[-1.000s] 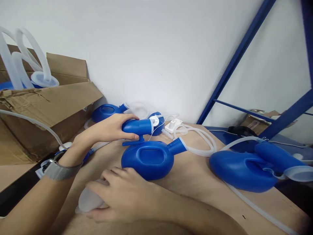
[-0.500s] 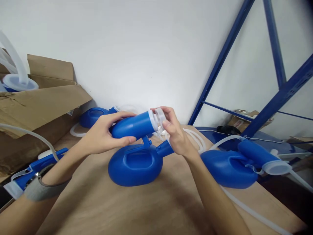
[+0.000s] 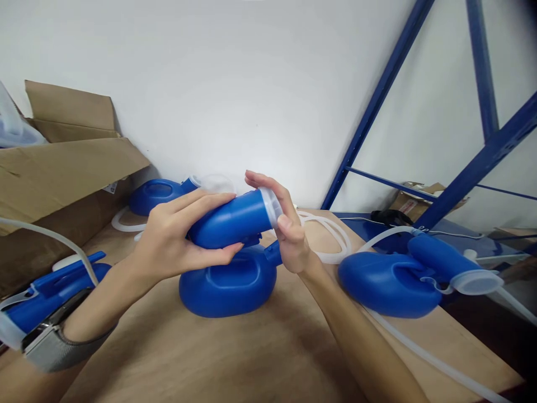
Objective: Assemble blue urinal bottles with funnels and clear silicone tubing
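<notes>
A blue plastic cylinder [image 3: 230,219], tilted up to the right, is gripped from its left end by my left hand [image 3: 176,235], thumb below and fingers on top. A translucent white cap [image 3: 272,207] sits at its right end. Around that cap rests my right hand [image 3: 289,229], its thumb at the near edge and its fingers reaching over the far side; part of the cap is hidden. Below the cylinder, a blue handled jug [image 3: 229,288] stands on the brown tabletop [image 3: 235,358], its spout pointing right and partly covered by my right hand.
Another blue jug [image 3: 386,285] with a capped cylinder and hose stands at right. Coiled white tubing [image 3: 335,235] lies behind. At left are a cardboard box [image 3: 67,168], a blue jug [image 3: 153,196] and a blue unit [image 3: 59,285]. A blue metal rack [image 3: 377,106] rises at right.
The cap has moved from slightly off the cylinder's end to against it. My right fingers have straightened around it. The view has shifted a little, so the left-hand box sits farther left.
</notes>
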`<control>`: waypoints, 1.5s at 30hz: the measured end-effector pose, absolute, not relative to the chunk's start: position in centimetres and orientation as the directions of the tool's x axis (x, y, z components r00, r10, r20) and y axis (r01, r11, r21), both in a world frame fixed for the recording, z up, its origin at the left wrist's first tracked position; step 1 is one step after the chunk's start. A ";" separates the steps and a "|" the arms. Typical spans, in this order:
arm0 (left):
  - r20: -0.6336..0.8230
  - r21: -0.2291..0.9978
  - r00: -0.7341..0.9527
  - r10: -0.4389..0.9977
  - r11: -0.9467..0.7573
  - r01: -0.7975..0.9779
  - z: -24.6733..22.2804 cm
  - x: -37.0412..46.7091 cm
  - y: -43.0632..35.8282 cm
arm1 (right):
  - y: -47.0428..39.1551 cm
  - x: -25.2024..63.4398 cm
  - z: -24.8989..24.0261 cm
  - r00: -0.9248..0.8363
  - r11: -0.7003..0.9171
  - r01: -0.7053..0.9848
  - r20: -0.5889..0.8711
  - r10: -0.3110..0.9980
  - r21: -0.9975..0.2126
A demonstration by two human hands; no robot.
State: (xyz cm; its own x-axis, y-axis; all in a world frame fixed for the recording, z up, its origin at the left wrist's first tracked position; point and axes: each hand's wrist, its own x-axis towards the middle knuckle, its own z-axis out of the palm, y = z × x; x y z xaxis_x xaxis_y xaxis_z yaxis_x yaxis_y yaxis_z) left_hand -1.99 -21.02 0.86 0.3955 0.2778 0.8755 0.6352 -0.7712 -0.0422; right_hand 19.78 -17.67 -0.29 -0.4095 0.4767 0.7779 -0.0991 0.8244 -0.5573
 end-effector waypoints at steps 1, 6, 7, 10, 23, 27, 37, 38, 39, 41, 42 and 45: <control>0.878 -0.052 0.394 0.270 -0.767 0.640 0.8 -1.9 -21.1 | -17.7 19.7 -0.3 -0.403 0.842 -0.086 0.792 0.459 -0.532; 0.894 -0.080 0.383 0.232 -0.759 0.646 0.5 -1.6 -21.5 | -18.1 19.5 -0.5 -0.377 0.847 -0.073 0.801 0.465 -0.527; 0.895 -0.069 0.376 0.241 -0.756 0.650 0.4 -1.5 -21.5 | -18.2 19.5 -0.5 -0.374 0.834 -0.073 0.790 0.486 -0.547; 0.900 -0.045 0.352 0.259 -0.747 0.663 0.2 -1.5 -21.6 | -18.5 19.6 -0.5 -0.376 0.805 -0.016 0.750 0.545 -0.593; 0.872 0.067 0.288 0.397 -0.677 0.732 0.3 -1.5 -21.9 | -19.5 19.4 0.8 -0.370 0.760 0.139 0.678 0.635 -0.635; 0.887 0.026 0.310 0.343 -0.706 0.707 0.8 -1.5 -21.8 | -19.9 19.6 1.6 -0.391 0.692 0.132 0.604 0.695 -0.710; 0.789 0.417 0.022 0.614 -0.562 0.715 2.0 -2.5 -21.7 | -17.7 22.7 3.1 -0.511 0.492 0.024 0.412 0.754 -0.870; 0.783 0.442 -0.005 0.622 -0.551 0.707 2.0 -2.7 -21.7 | -17.5 22.9 3.1 -0.533 0.496 0.032 0.405 0.743 -0.868; 0.780 0.463 -0.027 0.625 -0.547 0.697 2.1 -2.8 -21.6 | -17.4 23.0 3.1 -0.541 0.506 0.034 0.410 0.734 -0.862; 0.782 0.478 -0.036 0.622 -0.561 0.676 2.1 -3.1 -21.6 | -17.2 22.9 2.9 -0.522 0.537 0.027 0.446 0.727 -0.843; 0.786 0.474 -0.026 0.618 -0.573 0.668 2.1 -3.1 -21.5 | -17.2 22.8 2.7 -0.501 0.552 0.017 0.471 0.726 -0.834; 0.800 0.446 0.011 0.600 -0.605 0.660 2.1 -3.0 -21.6 | -17.2 22.2 2.5 -0.441 0.562 -0.020 0.512 0.738 -0.827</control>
State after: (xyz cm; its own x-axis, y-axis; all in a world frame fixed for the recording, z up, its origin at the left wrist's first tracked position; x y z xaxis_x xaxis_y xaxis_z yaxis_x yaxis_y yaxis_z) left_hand -3.03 -21.56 2.07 0.0105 0.6003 0.7997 0.6597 -0.6052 0.4456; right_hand 22.15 -17.20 2.46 -0.4405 0.7375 0.5119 -0.0200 0.5620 -0.8269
